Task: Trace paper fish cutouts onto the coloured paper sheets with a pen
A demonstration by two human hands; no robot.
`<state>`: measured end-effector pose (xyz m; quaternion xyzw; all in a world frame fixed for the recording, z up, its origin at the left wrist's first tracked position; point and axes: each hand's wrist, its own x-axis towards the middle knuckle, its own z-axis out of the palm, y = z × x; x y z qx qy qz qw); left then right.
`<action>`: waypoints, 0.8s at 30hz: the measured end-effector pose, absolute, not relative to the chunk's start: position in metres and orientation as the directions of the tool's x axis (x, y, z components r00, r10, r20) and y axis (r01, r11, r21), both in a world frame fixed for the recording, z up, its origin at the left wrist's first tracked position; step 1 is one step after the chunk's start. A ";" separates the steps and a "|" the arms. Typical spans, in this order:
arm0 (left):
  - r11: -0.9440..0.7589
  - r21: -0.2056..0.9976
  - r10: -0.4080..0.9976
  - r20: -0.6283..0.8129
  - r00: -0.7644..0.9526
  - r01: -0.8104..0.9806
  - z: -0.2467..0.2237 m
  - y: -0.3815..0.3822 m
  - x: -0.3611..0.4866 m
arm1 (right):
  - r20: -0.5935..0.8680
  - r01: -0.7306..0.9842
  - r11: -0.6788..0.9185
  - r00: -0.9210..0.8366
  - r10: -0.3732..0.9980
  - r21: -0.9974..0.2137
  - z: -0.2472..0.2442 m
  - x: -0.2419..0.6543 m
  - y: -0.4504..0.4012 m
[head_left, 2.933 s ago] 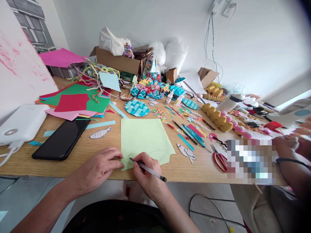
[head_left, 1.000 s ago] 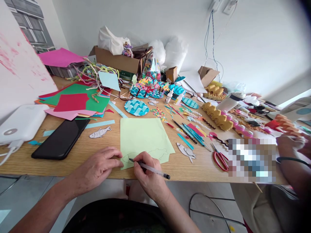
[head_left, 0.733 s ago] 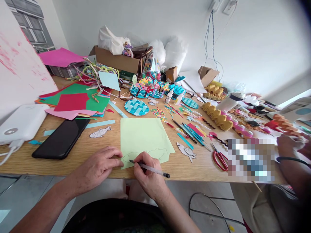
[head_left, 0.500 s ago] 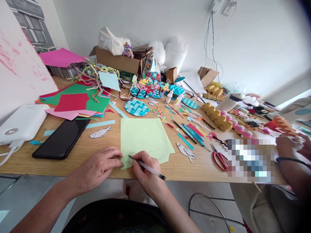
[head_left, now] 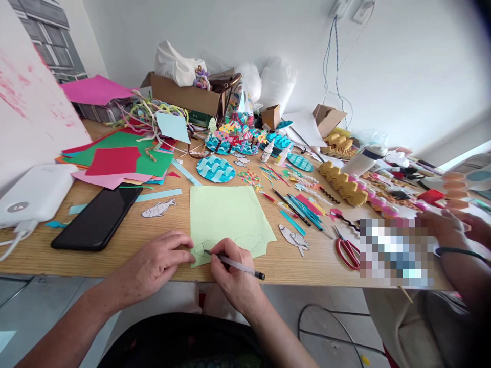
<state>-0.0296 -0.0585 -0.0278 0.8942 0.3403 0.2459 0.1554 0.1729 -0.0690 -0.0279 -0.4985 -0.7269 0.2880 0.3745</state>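
A light green paper (head_left: 226,209) lies near the front edge of the table, with fish outlines in thin dark lines along its lower part. My right hand (head_left: 236,273) is closed round a pen (head_left: 245,267), whose tip touches the paper by the left outline. Fingertips of my left hand (head_left: 163,258) rest on the paper's lower left corner; that hand lies flat with fingers slightly bent and holds nothing. One cut-out paper fish (head_left: 158,208) lies left of the paper, and a pair of fish cut-outs (head_left: 293,239) lies to its right.
A black phone (head_left: 97,220) and white power bank (head_left: 36,194) are at left, below coloured paper sheets (head_left: 115,161). Red scissors (head_left: 348,250) lie right, near another person's hands (head_left: 447,227). Glue bottles (head_left: 267,152), pens and crafts (head_left: 215,169) stand or lie farther back.
My right hand and the pen have shifted slightly right and down. My left hand stays in place. The other person's hands at right have moved left.
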 end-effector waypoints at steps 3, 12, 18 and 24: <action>-0.718 0.449 0.686 0.332 0.647 0.531 -0.027 -0.059 -0.030 | 0.253 0.498 0.338 -0.232 0.939 -0.798 -0.027 0.174 -0.069; -0.714 0.452 0.690 0.324 0.647 0.535 -0.025 -0.061 -0.030 | 0.257 0.497 0.338 -0.226 0.940 -0.799 -0.027 0.176 -0.070; -0.720 0.445 0.685 0.331 0.648 0.533 -0.026 -0.060 -0.029 | 0.253 0.482 0.347 -0.250 0.935 -0.805 -0.027 0.175 -0.070; -0.713 0.451 0.691 0.321 0.648 0.537 -0.026 -0.060 -0.030 | 0.256 0.489 0.338 -0.227 0.940 -0.804 -0.026 0.176 -0.070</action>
